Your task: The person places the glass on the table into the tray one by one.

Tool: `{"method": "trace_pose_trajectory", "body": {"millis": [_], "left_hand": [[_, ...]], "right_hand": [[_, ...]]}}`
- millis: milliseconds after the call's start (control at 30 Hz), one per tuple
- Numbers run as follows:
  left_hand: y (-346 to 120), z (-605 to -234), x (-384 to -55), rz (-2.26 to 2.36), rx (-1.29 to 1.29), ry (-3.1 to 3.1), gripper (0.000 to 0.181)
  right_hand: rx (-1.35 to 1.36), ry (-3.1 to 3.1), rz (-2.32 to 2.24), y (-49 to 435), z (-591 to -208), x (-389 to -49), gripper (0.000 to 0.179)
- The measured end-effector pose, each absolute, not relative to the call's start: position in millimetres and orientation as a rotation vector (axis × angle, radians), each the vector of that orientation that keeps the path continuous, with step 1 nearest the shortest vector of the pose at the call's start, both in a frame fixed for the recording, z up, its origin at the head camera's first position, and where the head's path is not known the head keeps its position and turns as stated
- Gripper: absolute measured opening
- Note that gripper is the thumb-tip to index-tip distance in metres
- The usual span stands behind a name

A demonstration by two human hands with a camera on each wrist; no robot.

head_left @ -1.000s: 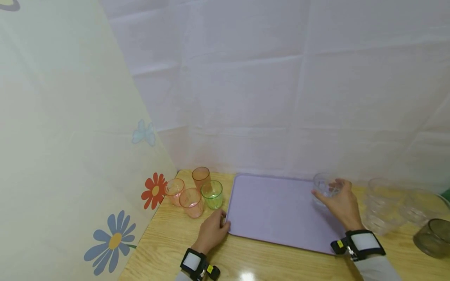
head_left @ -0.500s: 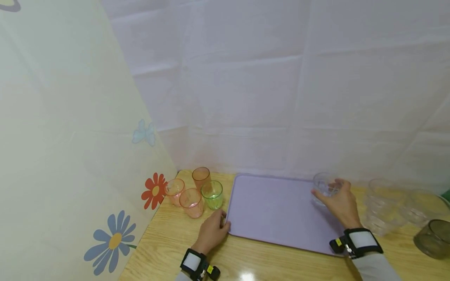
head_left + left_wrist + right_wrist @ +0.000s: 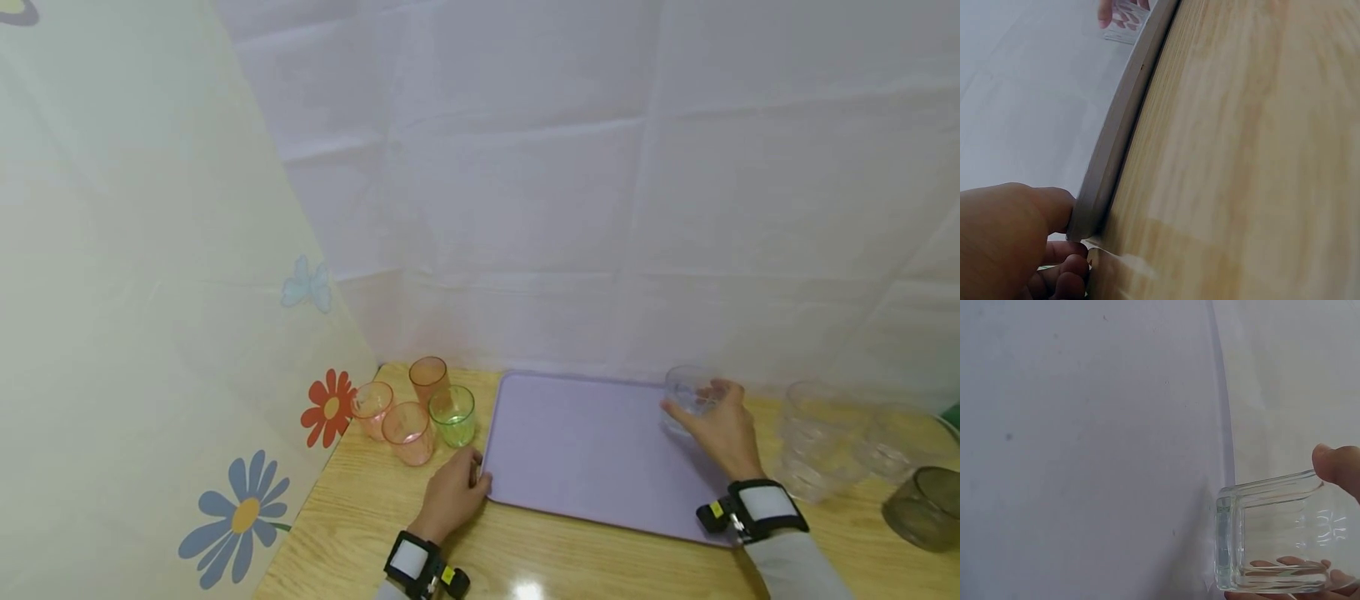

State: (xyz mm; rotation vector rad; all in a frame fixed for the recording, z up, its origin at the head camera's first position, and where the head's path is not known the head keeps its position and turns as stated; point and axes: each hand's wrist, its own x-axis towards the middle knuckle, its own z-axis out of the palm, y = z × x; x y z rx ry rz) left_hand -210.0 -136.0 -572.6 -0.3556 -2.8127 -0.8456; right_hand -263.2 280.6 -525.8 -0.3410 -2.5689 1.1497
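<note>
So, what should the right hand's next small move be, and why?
Probably ease the clear glass down until it sits flat on the purple tray: the right hand grips it with its base close to or on the surface, and the left hand holds the tray's edge.

The lilac tray (image 3: 585,454) offered a wide bare stretch from its left edge across to the clear glass (image 3: 684,388) near its far right corner, reachable from above or over its near edge. The right hand (image 3: 716,429), gripping that glass, blocked the tray's right end. Left of the tray, four coloured tumblers (image 3: 411,425) and the left hand (image 3: 453,492) at its near corner stood in the way; right of it, clear glasses (image 3: 821,442) and a dark glass (image 3: 926,510) did. Behind the tray, a pale sheet (image 3: 517,208) barred passage.
</note>
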Motion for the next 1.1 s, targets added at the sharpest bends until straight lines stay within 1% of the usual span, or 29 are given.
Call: {"method": "trace_pose_trajectory", "body": {"millis": [667, 1100], "left_hand": [[-136.4, -567.8, -208.0, -0.837, -0.375, -2.807, 0.02], [-136.4, -569.6, -207.9, -0.818, -0.385, -2.784, 0.02]], "right_hand": [[-0.369, -2.594, 1.199, 280.2, -527.7, -271.8, 0.114], [-0.35, -2.555, 1.223, 282.1, -527.2, -272.3, 0.109]]}}
